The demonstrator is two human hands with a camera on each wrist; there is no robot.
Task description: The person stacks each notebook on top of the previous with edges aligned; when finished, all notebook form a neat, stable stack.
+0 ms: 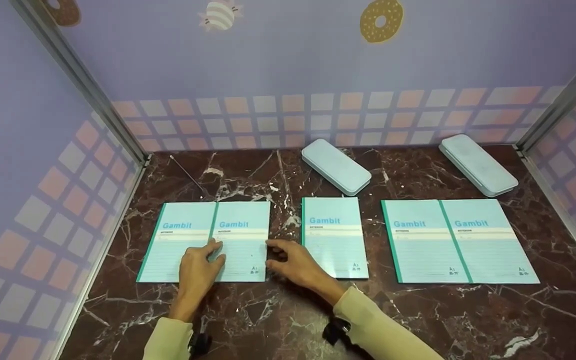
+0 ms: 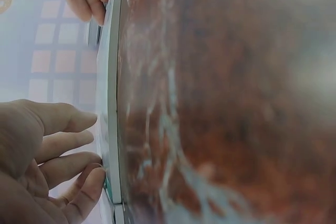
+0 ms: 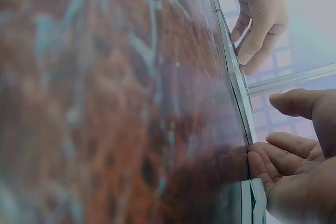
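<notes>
Two Gambit notebooks lie side by side at the left of the table: the left notebook [image 1: 168, 250] and the second notebook [image 1: 243, 250], both pale blue with green spines. My left hand [image 1: 199, 267] rests over the seam between them, its fingers relaxed near the second notebook's spine; the left wrist view shows these loosely bent fingers [image 2: 68, 169] at the cover. At the second notebook's right edge, my right hand [image 1: 295, 264] touches the side with its fingertips, thumb apart from the forefinger. In the right wrist view, the right hand [image 3: 302, 156] has its lower fingers against the notebook edge.
A single notebook [image 1: 333, 250] lies right of my right hand. Farther right are two adjoining notebooks [image 1: 423, 255]. Two pale pencil cases [image 1: 336, 166] [image 1: 478, 165] and a thin dark stick [image 1: 186, 172] lie behind on the marble table [image 1: 278, 320]. Panels enclose the back and sides.
</notes>
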